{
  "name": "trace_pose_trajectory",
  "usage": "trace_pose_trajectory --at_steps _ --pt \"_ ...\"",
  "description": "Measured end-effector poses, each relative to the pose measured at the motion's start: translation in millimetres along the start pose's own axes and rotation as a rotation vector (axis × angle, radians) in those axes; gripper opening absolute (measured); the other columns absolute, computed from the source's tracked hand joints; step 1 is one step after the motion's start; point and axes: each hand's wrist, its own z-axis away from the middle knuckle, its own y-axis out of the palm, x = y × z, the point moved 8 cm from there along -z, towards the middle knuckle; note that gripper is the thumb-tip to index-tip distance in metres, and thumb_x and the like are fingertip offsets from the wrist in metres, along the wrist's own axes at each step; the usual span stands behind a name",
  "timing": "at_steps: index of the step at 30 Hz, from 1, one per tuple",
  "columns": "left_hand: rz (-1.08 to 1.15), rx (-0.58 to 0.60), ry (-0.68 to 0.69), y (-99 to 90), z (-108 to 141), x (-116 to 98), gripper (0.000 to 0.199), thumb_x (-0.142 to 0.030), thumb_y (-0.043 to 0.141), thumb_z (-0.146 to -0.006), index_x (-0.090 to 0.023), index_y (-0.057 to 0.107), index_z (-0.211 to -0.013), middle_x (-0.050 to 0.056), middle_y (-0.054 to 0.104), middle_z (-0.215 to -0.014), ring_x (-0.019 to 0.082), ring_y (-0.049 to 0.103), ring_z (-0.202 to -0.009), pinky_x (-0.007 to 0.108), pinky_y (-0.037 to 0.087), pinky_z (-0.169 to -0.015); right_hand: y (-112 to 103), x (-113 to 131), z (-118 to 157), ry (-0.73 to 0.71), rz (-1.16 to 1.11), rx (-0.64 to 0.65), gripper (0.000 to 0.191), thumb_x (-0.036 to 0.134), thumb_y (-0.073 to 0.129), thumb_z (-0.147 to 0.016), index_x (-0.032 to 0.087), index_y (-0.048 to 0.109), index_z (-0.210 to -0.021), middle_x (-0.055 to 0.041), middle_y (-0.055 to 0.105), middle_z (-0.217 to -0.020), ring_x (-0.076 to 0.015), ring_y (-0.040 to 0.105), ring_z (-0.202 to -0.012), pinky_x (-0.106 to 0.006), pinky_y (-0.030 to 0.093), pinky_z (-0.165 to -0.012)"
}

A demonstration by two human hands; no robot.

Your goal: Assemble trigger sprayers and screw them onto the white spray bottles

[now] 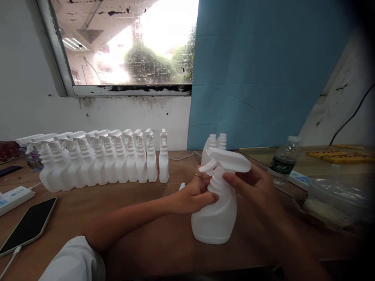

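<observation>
A white spray bottle (215, 224) is upright in front of me, tilted slightly. My left hand (197, 195) is closed around its ribbed neck, thumb across the front. On top of the neck sits a white trigger spray head (231, 159), its trigger pointing left. My right hand (254, 187) grips the spray head's collar from the right, with the thumb at the front; its other fingers are partly hidden behind. Two white bottles (207, 147) with bare threaded necks stand behind, partly covered. A small white piece (182, 186) lies beside my left wrist.
Several white spray bottles with heads (109, 164) stand in a row on the brown table (140, 242). At left lie a phone (29, 224) and a power strip (16, 199). A water bottle (284, 162) and a clear plastic container (336, 199) are at right.
</observation>
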Motion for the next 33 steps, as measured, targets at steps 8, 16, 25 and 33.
trace_pose_trajectory --at_steps 8,16,25,33 --pt "-0.197 -0.257 0.296 -44.8 -1.9 -60.3 0.057 -0.035 0.069 -0.085 -0.024 0.041 -0.133 0.012 0.052 -0.131 0.025 0.058 -0.113 0.037 0.050 -0.093 11.0 -2.6 -0.7 0.174 -0.218 -0.005 0.037 0.046 0.079 -0.071 0.024 0.066 -0.097 -0.0048 0.075 -0.094 -0.0237 0.073 -0.086 -0.032 0.061 -0.070" --pt "-0.337 -0.303 0.287 -34.0 -8.8 -94.7 0.028 -0.041 0.062 -0.091 -0.016 0.070 -0.101 0.003 0.067 -0.074 0.010 0.062 -0.051 0.021 0.051 -0.052 43.6 -8.2 19.4 0.262 -0.587 0.167 0.020 0.042 0.068 -0.084 0.022 0.066 -0.087 -0.0075 0.074 -0.083 -0.0245 0.072 -0.070 -0.034 0.058 -0.058" --pt "-0.249 -0.330 0.303 -36.4 -1.4 -96.0 0.019 -0.031 0.067 -0.088 -0.013 0.067 -0.094 0.004 0.068 -0.082 0.009 0.062 -0.054 0.022 0.053 -0.056 40.6 -6.3 22.9 0.222 -0.577 0.121 0.025 0.037 0.073 -0.081 0.022 0.060 -0.095 -0.0050 0.071 -0.080 -0.0212 0.069 -0.065 -0.033 0.055 -0.057" --pt "-0.301 -0.294 0.279 -40.4 -2.0 -95.7 0.020 -0.032 0.068 -0.087 -0.013 0.067 -0.093 0.006 0.071 -0.087 0.011 0.065 -0.065 0.025 0.054 -0.065 45.4 -0.2 19.5 0.229 -0.598 0.155 0.037 0.042 0.072 -0.080 0.026 0.052 -0.106 -0.0022 0.069 -0.078 -0.0207 0.067 -0.062 -0.035 0.056 -0.057"
